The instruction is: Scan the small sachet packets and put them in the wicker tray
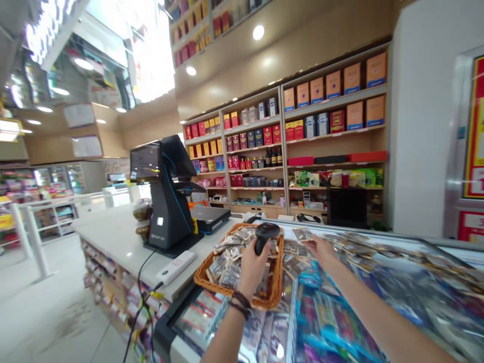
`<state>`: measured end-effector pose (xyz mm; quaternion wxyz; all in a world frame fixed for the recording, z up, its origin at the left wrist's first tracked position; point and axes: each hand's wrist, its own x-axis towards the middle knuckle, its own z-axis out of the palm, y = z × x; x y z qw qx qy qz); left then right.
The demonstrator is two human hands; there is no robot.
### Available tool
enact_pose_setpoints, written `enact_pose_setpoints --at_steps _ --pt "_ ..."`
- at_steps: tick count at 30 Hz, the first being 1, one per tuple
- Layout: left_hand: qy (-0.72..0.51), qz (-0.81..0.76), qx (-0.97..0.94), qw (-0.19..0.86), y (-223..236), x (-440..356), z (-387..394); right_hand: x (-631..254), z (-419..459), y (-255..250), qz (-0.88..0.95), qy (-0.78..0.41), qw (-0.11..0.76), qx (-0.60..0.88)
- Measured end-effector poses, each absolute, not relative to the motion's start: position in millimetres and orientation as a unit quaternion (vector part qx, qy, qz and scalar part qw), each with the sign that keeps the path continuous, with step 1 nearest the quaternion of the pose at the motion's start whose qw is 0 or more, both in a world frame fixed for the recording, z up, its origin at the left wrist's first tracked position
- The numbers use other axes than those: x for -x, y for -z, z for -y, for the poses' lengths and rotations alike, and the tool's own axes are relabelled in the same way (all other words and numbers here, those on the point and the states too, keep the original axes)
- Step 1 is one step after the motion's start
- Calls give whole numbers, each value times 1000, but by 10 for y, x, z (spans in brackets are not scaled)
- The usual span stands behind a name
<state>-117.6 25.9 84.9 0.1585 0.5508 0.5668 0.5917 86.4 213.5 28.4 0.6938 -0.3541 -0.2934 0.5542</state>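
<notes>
Black, round-headed scanner (267, 231) sits just below frame centre, clenched by the left hand (254, 261) over a woven basket (269, 303); right of centre, the right hand (322, 249) pinches a flat, glossy packet (302, 234).

scanner handle (259, 246) partly behind left hand (254, 264)

Black handheld scanner (267, 231) is being held grip-down over wicker basket (280, 269). Small clear packet (302, 234) is being pinched just beside basket.
</notes>
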Motion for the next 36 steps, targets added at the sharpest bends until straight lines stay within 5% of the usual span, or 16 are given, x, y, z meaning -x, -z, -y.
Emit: enact_pose_setpoints --at_steps 12,23,31,36 --pt "-600 -635 -478 90 -832 2150 -68 722 -2080 -810 481 -672 501 256" --pt "-581 -588 -537 171 -775 1407 -38 -1128 -1786 -268 470 -586 542 378" --pt "-547 -524 -592 276 -583 365 -209 -3293 -1338 5 502 -209 582 605" --pt "-518 -517 -610 303 -323 -19 -324 -4358 -1060 52 508 70 463 723"
